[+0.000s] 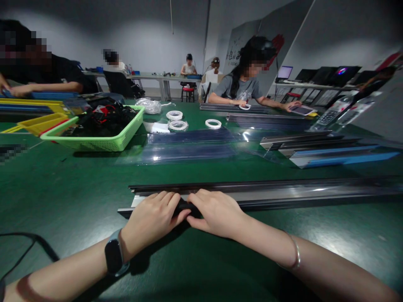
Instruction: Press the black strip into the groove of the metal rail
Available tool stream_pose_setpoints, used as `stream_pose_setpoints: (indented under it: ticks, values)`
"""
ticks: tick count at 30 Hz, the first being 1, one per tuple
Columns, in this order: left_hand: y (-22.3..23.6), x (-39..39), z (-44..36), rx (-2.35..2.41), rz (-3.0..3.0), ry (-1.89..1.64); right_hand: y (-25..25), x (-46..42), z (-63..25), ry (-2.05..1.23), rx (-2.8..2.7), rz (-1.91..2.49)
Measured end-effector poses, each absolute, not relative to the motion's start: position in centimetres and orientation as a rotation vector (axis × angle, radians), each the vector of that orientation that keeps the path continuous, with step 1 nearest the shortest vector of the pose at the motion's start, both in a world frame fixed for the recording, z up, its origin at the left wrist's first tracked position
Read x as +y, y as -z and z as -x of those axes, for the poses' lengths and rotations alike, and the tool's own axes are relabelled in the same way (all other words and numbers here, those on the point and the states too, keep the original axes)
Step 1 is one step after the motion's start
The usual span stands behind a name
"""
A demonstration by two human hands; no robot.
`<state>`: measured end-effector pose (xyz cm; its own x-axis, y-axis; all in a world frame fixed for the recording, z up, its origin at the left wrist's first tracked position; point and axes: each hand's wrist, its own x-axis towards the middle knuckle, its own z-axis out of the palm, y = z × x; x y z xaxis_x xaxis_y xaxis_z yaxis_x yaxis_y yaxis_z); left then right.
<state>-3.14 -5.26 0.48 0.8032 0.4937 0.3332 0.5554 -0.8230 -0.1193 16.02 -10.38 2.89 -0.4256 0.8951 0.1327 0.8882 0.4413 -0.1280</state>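
A long dark channel-shaped profile with a pale inner face lies across the green table in front of me. My left hand grips its near rail close to the left end, fingers over the top and thumb on the near side. Right beside it, my right hand grips the same rail in a like way, the two thumbs almost meeting. Between the hands a short dark stretch of the rail shows. The fingertips of both hands are hidden behind the rail.
Beyond the profile lie clear plastic strips, tape rolls and more profiles. A green basket of dark parts stands at the back left, water bottles at the right. Co-workers sit across the table. A black cable lies at near left.
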Motion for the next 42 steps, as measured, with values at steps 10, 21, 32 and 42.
stream_pose_setpoints:
  ticks: [10, 21, 32, 42]
  values:
    - [-0.8, -5.2, 3.2, -0.835, 2.847, 0.419, -3.3, -10.4, -16.1, -0.150, -2.500, 1.576]
    - [-1.6, -5.2, 3.2, -0.804, 2.969, 0.404, -3.4, -10.4, -16.2, -0.196, -2.507, 1.536]
    - [-1.5, -5.2, 3.1, -0.748, 2.936, 0.428, -3.3, -10.4, -16.2, -0.165, -2.511, 1.529]
    - [-1.1, -5.0, 3.2, -0.771, 2.934, 0.290, -3.1, -10.3, -16.2, -0.133, -2.525, 1.528]
